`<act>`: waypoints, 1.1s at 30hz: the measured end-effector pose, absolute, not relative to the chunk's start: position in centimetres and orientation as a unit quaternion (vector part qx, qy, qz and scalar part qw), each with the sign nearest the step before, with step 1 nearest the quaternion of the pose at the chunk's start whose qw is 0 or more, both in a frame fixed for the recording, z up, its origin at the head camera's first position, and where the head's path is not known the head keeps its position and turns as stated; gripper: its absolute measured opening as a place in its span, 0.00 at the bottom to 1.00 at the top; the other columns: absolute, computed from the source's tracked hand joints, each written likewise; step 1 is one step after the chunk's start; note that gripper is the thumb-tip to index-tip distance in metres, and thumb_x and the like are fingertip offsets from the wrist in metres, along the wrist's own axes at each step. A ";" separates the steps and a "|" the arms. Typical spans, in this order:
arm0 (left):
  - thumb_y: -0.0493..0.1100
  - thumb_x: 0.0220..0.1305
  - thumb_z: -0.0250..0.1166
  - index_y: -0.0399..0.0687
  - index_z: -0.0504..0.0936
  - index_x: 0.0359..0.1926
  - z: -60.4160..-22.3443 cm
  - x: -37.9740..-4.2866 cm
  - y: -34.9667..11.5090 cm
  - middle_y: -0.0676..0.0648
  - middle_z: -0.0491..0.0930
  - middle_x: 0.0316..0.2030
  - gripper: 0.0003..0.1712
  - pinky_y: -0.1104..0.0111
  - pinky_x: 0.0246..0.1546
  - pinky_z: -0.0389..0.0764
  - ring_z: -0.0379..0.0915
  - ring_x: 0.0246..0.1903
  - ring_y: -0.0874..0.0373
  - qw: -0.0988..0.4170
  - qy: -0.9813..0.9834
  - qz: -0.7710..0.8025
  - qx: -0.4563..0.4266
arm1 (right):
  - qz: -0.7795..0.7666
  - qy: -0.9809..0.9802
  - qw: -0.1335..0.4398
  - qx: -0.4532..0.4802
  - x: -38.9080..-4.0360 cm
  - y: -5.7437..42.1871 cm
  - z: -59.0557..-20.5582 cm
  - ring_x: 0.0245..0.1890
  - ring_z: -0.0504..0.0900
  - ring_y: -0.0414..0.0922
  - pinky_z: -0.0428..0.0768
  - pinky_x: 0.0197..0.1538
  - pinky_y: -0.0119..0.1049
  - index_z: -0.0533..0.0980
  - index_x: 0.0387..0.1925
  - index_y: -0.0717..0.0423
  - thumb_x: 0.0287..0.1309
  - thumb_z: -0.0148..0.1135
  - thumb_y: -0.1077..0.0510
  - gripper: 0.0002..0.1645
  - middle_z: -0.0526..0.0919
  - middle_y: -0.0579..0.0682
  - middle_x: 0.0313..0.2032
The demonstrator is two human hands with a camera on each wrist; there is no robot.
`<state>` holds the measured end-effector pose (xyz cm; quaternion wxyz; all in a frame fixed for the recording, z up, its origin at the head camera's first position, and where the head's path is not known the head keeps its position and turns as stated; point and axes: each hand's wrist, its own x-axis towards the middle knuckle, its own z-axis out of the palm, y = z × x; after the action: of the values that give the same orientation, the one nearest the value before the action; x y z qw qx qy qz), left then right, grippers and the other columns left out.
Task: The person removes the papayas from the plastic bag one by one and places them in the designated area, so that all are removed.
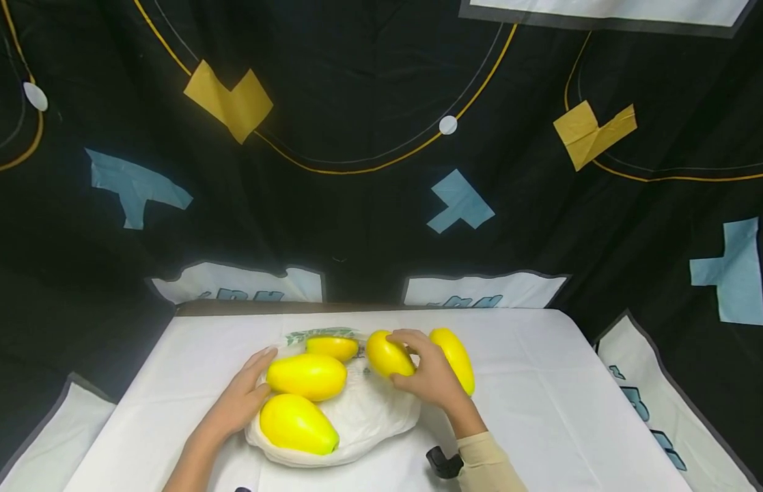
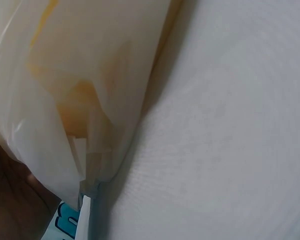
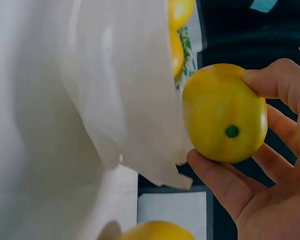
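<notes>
A white plastic bag [image 1: 375, 403] lies on the table with three yellow mangoes on or in its opening: a front one [image 1: 298, 424], a middle one [image 1: 307, 376] and a back one [image 1: 332, 348]. My right hand [image 1: 427, 369] grips another mango [image 1: 387, 353] over the bag's right side. In the right wrist view, thumb and fingers curl round this mango [image 3: 225, 112], its green stem nub facing the camera. My left hand [image 1: 242, 396] rests against the bag's left side, fingertips beside the middle mango. The left wrist view shows its palm [image 2: 15, 200] partly hidden behind the bag [image 2: 90, 60].
One more mango [image 1: 455, 359] lies on the white-covered table [image 1: 541, 410], just right of my right hand. A black wrist-worn piece [image 1: 444, 462] sits by the right sleeve [image 1: 488, 461]. Behind the table hangs a black cloth [image 1: 356, 225] with taped shapes.
</notes>
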<state>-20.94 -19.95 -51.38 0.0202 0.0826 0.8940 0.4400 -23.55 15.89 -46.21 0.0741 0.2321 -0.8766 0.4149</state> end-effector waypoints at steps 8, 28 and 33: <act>0.35 0.69 0.50 0.41 0.55 0.74 -51.2 -21.0 -20.0 0.37 0.47 0.75 0.34 0.39 0.69 0.44 0.39 0.73 0.37 0.018 0.896 0.435 0.084 | 0.433 -0.866 0.122 0.220 -23.9 17.6 -45.5 0.58 0.74 0.42 0.80 0.56 0.45 0.78 0.55 0.50 0.39 0.76 0.65 0.36 0.77 0.41 0.57; 0.34 0.68 0.50 0.41 0.55 0.74 -51.6 -21.0 -20.1 0.36 0.47 0.74 0.34 0.38 0.68 0.43 0.39 0.73 0.36 0.021 0.894 0.439 0.087 | 0.453 -0.864 0.163 0.148 -24.0 22.8 -45.2 0.56 0.75 0.48 0.77 0.58 0.53 0.77 0.58 0.50 0.42 0.76 0.65 0.36 0.75 0.45 0.58; 0.33 0.68 0.50 0.41 0.55 0.74 -51.8 -21.0 -20.1 0.36 0.47 0.74 0.34 0.38 0.68 0.43 0.39 0.73 0.36 0.019 0.893 0.440 0.090 | 0.465 -0.859 0.169 0.132 -23.9 23.7 -45.4 0.58 0.74 0.49 0.77 0.59 0.51 0.76 0.58 0.50 0.41 0.76 0.66 0.38 0.74 0.46 0.60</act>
<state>-21.03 -20.07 -51.76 0.0191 0.0902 0.8931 0.4403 -23.94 23.70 -45.42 0.1694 0.1322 -0.8588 0.4651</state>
